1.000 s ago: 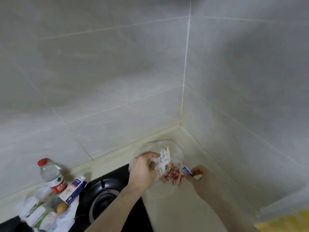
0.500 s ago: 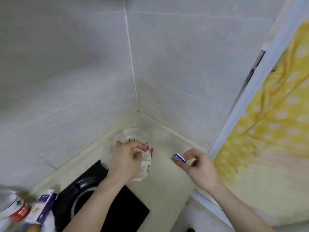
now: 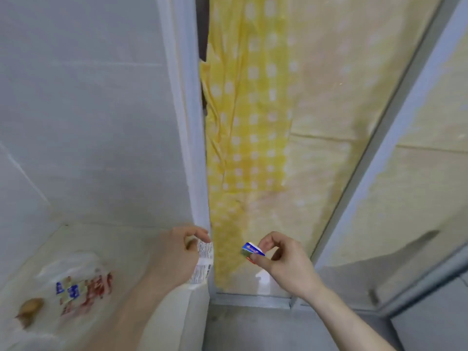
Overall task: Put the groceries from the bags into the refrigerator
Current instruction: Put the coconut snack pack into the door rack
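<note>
Now mid-carry: left hand [image 3: 174,257] grips white labelled packet [image 3: 203,264], right hand [image 3: 283,259] pinches small blue packet [image 3: 250,250]. Both off counter [image 3: 126,239], facing yellow curtain [image 3: 250,138]. Plastic bag [image 3: 76,282] w/ remaining items left behind. Next prob: find fridge, not in view.

Two bare hands, left [image 3: 174,257] and right [image 3: 283,264], two small printed packets, one white-labelled [image 3: 203,264] and one blue-topped [image 3: 250,250], and one clear plastic bag [image 3: 76,287].

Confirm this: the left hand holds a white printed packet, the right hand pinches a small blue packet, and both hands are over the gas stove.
Not the stove. The head view shows the left hand with the white printed packet and the right hand pinching the small blue packet before a yellow checked curtain.
</note>
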`<state>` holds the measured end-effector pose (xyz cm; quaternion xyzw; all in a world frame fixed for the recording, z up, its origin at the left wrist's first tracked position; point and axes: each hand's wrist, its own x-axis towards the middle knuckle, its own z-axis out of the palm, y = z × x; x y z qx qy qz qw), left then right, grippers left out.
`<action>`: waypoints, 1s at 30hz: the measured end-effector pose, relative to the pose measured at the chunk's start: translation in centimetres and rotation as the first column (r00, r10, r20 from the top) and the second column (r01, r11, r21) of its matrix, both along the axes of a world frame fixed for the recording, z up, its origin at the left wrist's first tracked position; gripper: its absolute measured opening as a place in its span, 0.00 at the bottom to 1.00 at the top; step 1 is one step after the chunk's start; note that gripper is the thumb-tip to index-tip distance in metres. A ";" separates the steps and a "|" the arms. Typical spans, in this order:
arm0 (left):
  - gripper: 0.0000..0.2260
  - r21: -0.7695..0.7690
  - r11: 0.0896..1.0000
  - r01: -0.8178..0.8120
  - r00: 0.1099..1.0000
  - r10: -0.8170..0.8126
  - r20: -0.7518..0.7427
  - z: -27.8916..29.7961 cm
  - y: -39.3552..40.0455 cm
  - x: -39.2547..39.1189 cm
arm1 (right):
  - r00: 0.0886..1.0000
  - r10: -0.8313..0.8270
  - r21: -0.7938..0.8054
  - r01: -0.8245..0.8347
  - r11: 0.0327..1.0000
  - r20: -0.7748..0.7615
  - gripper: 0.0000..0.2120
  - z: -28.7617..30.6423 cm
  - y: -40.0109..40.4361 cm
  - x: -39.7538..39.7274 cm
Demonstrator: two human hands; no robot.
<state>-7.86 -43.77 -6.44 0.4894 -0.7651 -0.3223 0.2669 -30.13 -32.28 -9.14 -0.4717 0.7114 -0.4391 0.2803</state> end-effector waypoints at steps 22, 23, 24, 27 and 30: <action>0.18 -0.078 0.593 0.801 0.585 -0.804 -0.109 3.9 15.9 -45.0 | 0.624 -0.781 -0.149 0.771 0.619 -0.015 0.13 6.3 29.9 -28.6; 0.18 -0.084 0.552 0.830 0.543 -0.833 -0.105 4.2 16.8 -46.5 | 0.586 -0.810 -0.153 0.799 0.582 -0.022 0.12 6.6 31.1 -28.8; 0.19 -0.094 0.513 0.853 0.504 -0.857 -0.102 4.5 17.7 -48.0 | 0.549 -0.835 -0.152 0.823 0.547 -0.035 0.12 6.9 32.1 -29.1; 0.18 -0.102 0.391 0.915 0.381 -0.918 -0.106 5.1 20.1 -52.0 | 0.437 -0.897 -0.141 0.886 0.443 -0.073 0.12 7.7 34.8 -29.6; 0.18 -0.092 0.267 0.959 0.255 -0.959 -0.122 5.5 22.0 -55.8 | 0.310 -0.946 -0.147 0.935 0.321 -0.094 0.12 8.7 36.6 -29.8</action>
